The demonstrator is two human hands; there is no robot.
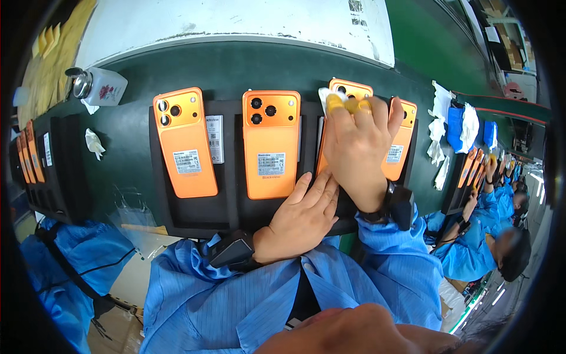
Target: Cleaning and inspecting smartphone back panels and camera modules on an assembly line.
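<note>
Several orange phones lie back side up in a black foam tray. My right hand [362, 138], with yellow finger covers on its fingertips, is closed over a white wipe [323, 94]. It presses near the camera lenses of the third phone [351, 88], hiding much of that phone. My left hand [302, 219] lies with fingers stretched out, tips at that phone's lower end; the contact is partly hidden. Left of my hands are the second phone [271, 141] and, slightly tilted, the first phone [186, 141]. The fourth phone [400, 141] lies partly behind my right hand.
The black tray [194, 221] rests on a green tabletop. A white pump bottle [106, 87] and a crumpled tissue [94, 143] stand to the left, near another phone tray [62, 171]. Tissues [437, 138] and a blue packet [455, 127] lie right. Co-workers in blue [471, 253] sit beyond.
</note>
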